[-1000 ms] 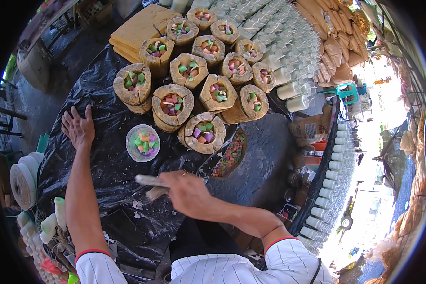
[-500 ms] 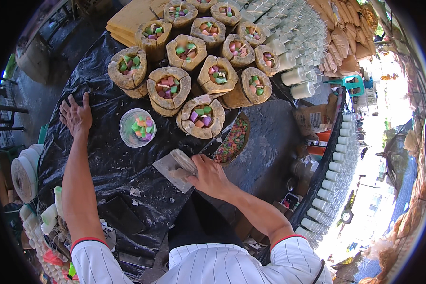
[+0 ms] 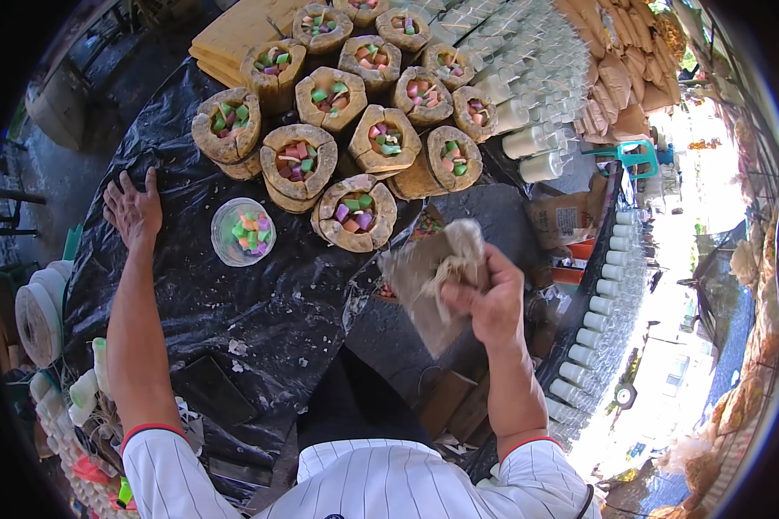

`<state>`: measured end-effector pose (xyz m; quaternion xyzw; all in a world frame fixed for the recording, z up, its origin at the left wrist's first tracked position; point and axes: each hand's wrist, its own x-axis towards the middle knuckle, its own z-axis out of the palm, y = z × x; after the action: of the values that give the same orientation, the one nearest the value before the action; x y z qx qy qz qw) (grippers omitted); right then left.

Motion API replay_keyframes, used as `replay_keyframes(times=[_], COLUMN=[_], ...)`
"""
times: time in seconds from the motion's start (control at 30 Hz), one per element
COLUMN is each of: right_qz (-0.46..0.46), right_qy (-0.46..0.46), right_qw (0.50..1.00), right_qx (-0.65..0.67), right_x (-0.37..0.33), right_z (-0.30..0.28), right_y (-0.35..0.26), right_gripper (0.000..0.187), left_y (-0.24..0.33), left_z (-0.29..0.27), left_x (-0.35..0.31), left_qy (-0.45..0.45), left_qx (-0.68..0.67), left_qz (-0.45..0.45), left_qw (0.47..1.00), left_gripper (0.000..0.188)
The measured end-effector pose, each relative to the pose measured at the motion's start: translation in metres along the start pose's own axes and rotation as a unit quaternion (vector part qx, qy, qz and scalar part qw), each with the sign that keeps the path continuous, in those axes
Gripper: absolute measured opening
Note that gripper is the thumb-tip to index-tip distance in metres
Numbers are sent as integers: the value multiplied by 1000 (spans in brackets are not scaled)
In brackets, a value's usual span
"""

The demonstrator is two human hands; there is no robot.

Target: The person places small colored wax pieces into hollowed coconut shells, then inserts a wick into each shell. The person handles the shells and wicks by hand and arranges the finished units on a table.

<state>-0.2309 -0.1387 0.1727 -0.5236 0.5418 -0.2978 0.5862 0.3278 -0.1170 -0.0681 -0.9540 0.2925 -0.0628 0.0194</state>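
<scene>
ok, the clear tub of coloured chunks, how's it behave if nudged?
Probably light for its size: the tub looks thin-walled. Likely to slide on the shiny black sheet, though wrinkles there could catch it. If it tips, the chunks would probably spill, since they look loose and no lid shows.

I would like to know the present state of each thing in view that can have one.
Left hand: fingers spread, on the sheet
Right hand: closed around the tool
Grey flat tool: held, tilted
Clear tub: open, holding coloured cubes
Tan moulds: upright, open-topped, containing coloured cubes
Black plastic sheet: wrinkled, flecked with pale scraps
Yellow slabs: stacked
Brown bags: piled
</scene>
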Motion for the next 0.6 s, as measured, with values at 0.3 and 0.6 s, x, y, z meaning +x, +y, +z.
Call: replay_keyframes(times=[0.3, 0.6], right_qz=[-28, -55], right_qy=[69, 45], right_qw=[971, 950], right_qx=[-225, -303], right_x=[78, 83], right_z=[8, 8], right_y=[-31, -55], right_gripper=[42, 37], left_y=[-18, 10], left_z=[30, -166], left_x=[7, -136], left_qy=[152, 266], left_qx=[-137, -394], left_qz=[34, 177], left_qw=[978, 862], left_gripper=[78, 20])
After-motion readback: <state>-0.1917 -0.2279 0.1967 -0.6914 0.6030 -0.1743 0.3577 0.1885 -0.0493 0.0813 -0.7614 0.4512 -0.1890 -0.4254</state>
